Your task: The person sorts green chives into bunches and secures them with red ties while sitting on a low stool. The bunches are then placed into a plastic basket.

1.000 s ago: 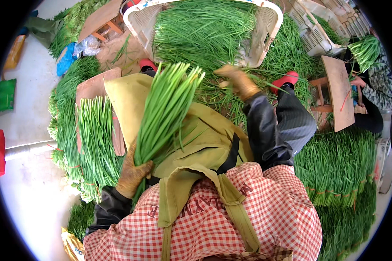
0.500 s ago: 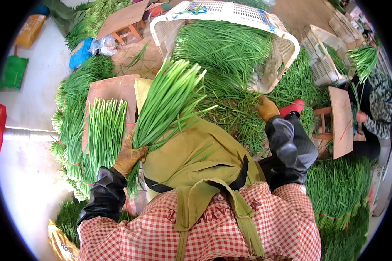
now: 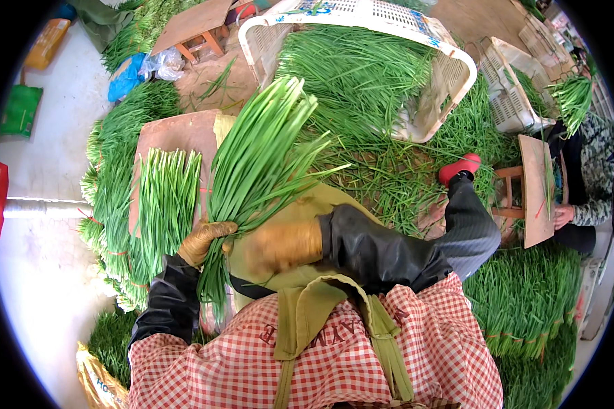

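My left hand (image 3: 206, 240), in a tan work glove, is closed round the lower part of a loose bunch of garlic chives (image 3: 260, 153). Its pale cut ends point up and away, and the green leaf tips hang below my fist. My right hand (image 3: 285, 247), gloved alike, is over my apron (image 3: 341, 199) just right of the bunch; motion smears its fingers. Another bunch of chives (image 3: 167, 194) lies beside my left hand on a small wooden stool (image 3: 177, 133), pale ends away from me.
A white plastic crate (image 3: 461, 75) on its side spills chives ahead. Loose chives (image 3: 382, 184) cover the floor. Tied bundles line the left (image 3: 109, 204) and right (image 3: 525, 293). At the right, a co-worker's hand (image 3: 563, 216) is by a wooden stool (image 3: 537, 191).
My right hand has swung from the loose chives on the floor leftward and back to my lap, near the held bunch. My left hand keeps its hold. The co-worker's hand has moved lower.
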The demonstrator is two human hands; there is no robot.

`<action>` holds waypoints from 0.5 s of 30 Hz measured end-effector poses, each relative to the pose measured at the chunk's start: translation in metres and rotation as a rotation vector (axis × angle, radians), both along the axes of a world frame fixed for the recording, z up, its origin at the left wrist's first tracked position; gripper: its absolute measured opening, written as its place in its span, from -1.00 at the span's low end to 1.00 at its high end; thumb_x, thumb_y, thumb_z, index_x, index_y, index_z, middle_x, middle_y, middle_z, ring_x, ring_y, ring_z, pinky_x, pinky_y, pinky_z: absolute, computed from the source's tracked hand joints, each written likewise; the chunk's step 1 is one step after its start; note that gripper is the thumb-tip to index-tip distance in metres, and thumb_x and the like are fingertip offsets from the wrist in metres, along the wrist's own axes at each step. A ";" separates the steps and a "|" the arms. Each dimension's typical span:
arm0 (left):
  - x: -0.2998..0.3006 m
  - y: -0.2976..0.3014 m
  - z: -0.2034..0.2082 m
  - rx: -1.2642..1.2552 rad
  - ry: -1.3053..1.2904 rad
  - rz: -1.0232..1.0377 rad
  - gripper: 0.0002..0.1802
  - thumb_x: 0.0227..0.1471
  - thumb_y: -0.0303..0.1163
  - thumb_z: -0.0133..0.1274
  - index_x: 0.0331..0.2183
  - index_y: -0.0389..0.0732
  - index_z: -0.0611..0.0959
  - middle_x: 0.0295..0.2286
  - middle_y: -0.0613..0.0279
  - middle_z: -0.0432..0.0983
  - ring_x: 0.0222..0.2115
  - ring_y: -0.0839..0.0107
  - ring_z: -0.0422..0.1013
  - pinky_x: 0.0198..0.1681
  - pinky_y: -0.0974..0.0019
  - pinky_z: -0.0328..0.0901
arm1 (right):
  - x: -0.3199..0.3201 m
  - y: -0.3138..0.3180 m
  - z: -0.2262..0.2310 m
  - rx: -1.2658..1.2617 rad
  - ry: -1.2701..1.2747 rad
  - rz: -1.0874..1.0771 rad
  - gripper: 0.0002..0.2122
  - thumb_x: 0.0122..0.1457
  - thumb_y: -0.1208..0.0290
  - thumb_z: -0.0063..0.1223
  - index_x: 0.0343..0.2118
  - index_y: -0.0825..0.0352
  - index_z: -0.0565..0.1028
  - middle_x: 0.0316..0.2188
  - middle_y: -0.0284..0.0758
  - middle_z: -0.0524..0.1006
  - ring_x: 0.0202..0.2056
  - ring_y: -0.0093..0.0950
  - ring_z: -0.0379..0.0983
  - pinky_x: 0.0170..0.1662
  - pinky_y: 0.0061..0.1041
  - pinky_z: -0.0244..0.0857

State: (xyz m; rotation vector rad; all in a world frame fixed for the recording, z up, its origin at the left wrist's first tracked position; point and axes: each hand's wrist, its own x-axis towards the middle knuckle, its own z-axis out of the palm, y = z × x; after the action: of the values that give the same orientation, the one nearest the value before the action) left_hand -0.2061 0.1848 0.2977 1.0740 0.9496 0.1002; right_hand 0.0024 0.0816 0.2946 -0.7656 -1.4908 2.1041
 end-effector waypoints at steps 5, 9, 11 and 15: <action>-0.011 0.015 -0.008 -0.114 -0.064 -0.085 -0.70 -0.12 -0.26 0.13 -0.42 -0.31 0.53 -0.69 0.25 0.37 -0.73 0.48 0.25 -0.56 0.44 0.17 | 0.094 -0.050 0.042 -0.165 0.068 -0.345 -0.80 0.14 0.24 -0.01 -0.50 0.25 0.51 -0.63 -0.46 0.43 -0.64 -0.68 0.28 -0.58 -0.65 0.17; -0.015 0.022 -0.009 -0.154 -0.078 -0.092 -0.68 -0.14 -0.30 0.14 -0.35 -0.33 0.54 -0.67 0.24 0.40 -0.74 0.49 0.25 -0.58 0.46 0.16 | 0.179 -0.053 0.008 0.158 -0.651 -1.130 -0.65 0.14 0.12 -0.03 -0.19 0.32 0.49 -0.40 -0.27 0.53 -0.45 -0.49 0.44 -0.43 -0.56 0.31; -0.013 0.026 -0.006 -0.080 -0.106 -0.151 -0.72 -0.13 -0.31 0.11 -0.42 -0.35 0.55 -0.72 0.23 0.38 -0.73 0.46 0.27 -0.58 0.45 0.18 | 0.183 -0.037 -0.002 0.326 -1.559 -1.122 -0.65 0.13 0.11 0.00 -0.17 0.30 0.48 -0.40 -0.30 0.53 -0.45 -0.51 0.43 -0.41 -0.57 0.32; -0.005 0.028 0.002 -0.054 -0.040 -0.137 -0.66 -0.17 -0.35 0.14 -0.33 -0.39 0.55 -0.67 0.21 0.42 -0.74 0.47 0.27 -0.62 0.46 0.17 | 0.143 0.015 -0.001 0.173 -0.578 -1.236 -0.63 0.07 0.20 0.14 -0.12 0.32 0.46 -0.36 -0.36 0.52 -0.48 -0.59 0.38 -0.40 -0.62 0.27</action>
State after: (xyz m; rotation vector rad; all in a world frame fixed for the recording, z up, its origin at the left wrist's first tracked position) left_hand -0.2116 0.2131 0.2994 1.0801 0.8358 -0.0163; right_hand 0.1452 0.0962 0.2936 -1.7224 -0.9235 0.8377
